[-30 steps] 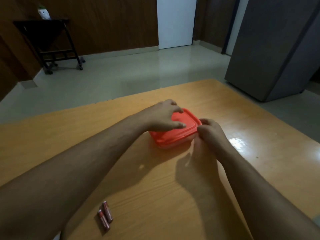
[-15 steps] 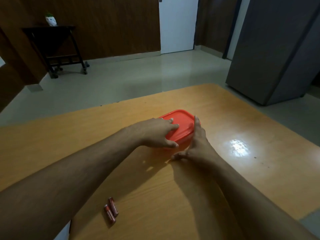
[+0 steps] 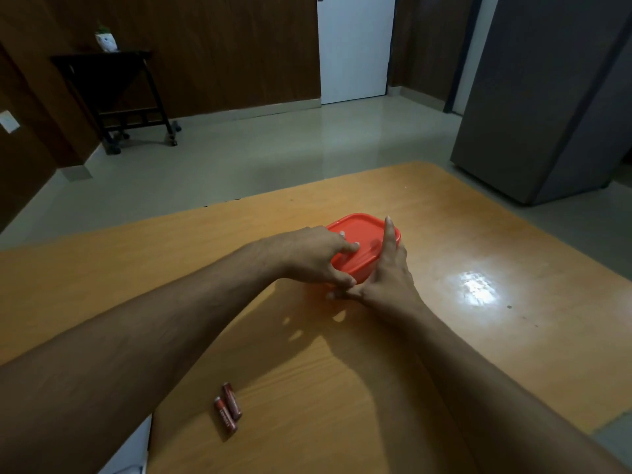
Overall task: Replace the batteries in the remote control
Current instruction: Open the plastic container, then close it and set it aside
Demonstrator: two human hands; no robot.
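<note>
A red lidded plastic box (image 3: 367, 232) sits on the wooden table (image 3: 478, 354) ahead of me. My left hand (image 3: 314, 256) lies over its near left side, fingers on the lid and thumb along the near edge. My right hand (image 3: 388, 271) holds its right side, index finger stretched up over the lid, thumb low at the near corner. Two red batteries (image 3: 228, 407) lie side by side on the table near me, under my left forearm. No remote control is in sight; the box's contents are hidden.
Something white (image 3: 128, 453) shows at the table's near left edge. Beyond the table lies a pale tiled floor, with a dark wheeled trolley (image 3: 113, 94) carrying a small plant pot at the back left and a grey cabinet (image 3: 547, 97) at the right.
My right hand moved from pinching the box's right edge to lying against its side with the index finger up over the lid. My left hand slid a little toward the box's near left edge.
</note>
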